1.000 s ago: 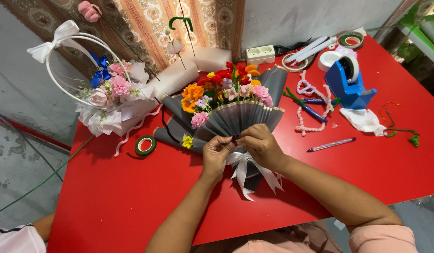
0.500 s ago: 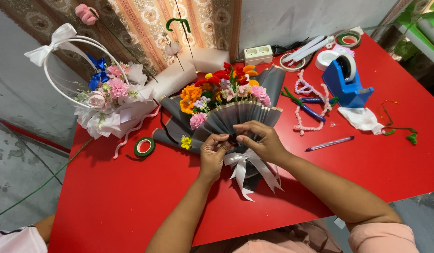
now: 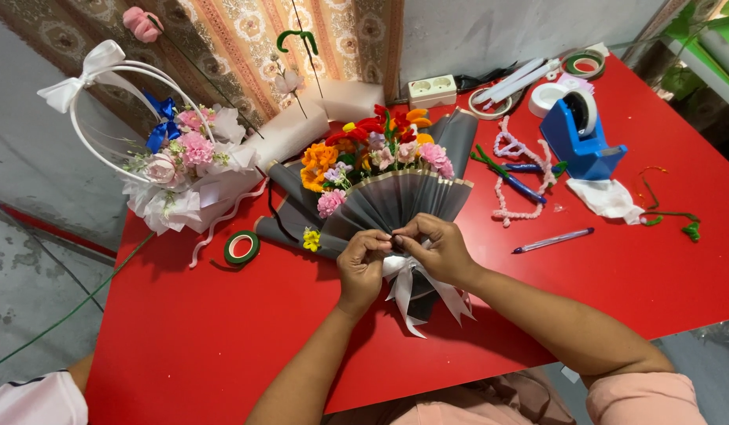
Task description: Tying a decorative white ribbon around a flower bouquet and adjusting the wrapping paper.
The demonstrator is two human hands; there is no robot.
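Note:
A bouquet (image 3: 384,169) of orange, red, pink and yellow pipe-cleaner flowers lies on the red table (image 3: 183,338), wrapped in pleated dark grey paper (image 3: 404,201). A white ribbon bow (image 3: 411,287) is tied at its neck, tails trailing toward me. My left hand (image 3: 360,267) and my right hand (image 3: 439,248) meet at the knot, fingertips pinching the ribbon where it crosses the grey wrap.
A white hoop basket (image 3: 164,169) of pink flowers stands at the left. A green tape roll (image 3: 241,247) lies near it. A blue tape dispenser (image 3: 578,134), a pen (image 3: 553,240), pipe cleaners (image 3: 510,177), a power strip (image 3: 432,90) and foam blocks (image 3: 289,130) lie farther back. Another person's sleeve (image 3: 34,397) shows at the bottom left.
Both hands have drawn closer together at the ribbon knot, and my right hand's fingers now pinch at the centre of the bow. The bouquet stays where it was.

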